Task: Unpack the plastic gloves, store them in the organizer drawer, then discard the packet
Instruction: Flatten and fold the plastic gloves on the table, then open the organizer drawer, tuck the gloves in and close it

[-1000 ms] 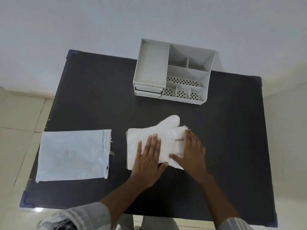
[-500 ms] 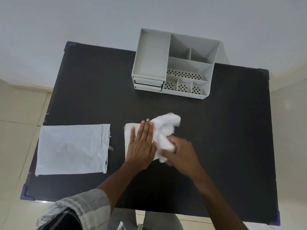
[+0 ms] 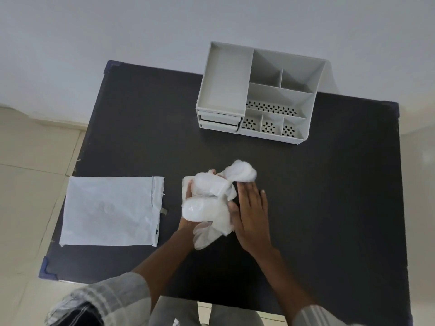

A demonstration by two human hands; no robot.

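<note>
A bundle of translucent white plastic gloves (image 3: 208,198) is folded over at the middle of the black table (image 3: 329,184). My left hand (image 3: 189,191) lies mostly under the bundle, with only fingertips and wrist showing. My right hand (image 3: 250,212) presses flat against the bundle's right side, thumb tucked into the folds. The empty pale blue packet (image 3: 110,210) lies flat to the left. The grey organizer (image 3: 261,92) stands at the table's far edge, its two small drawers (image 3: 219,120) shut at its front left.
The organizer has an open tray on top left and several open compartments on the right. A white wall rises behind the table. Beige floor tiles (image 3: 28,184) lie to the left. My striped sleeves show at the bottom.
The gloves, lying flat under both palms a second ago, have been folded leftward over my left hand into a thick bundle. My right hand moved from gripping the edge to pressing its side.
</note>
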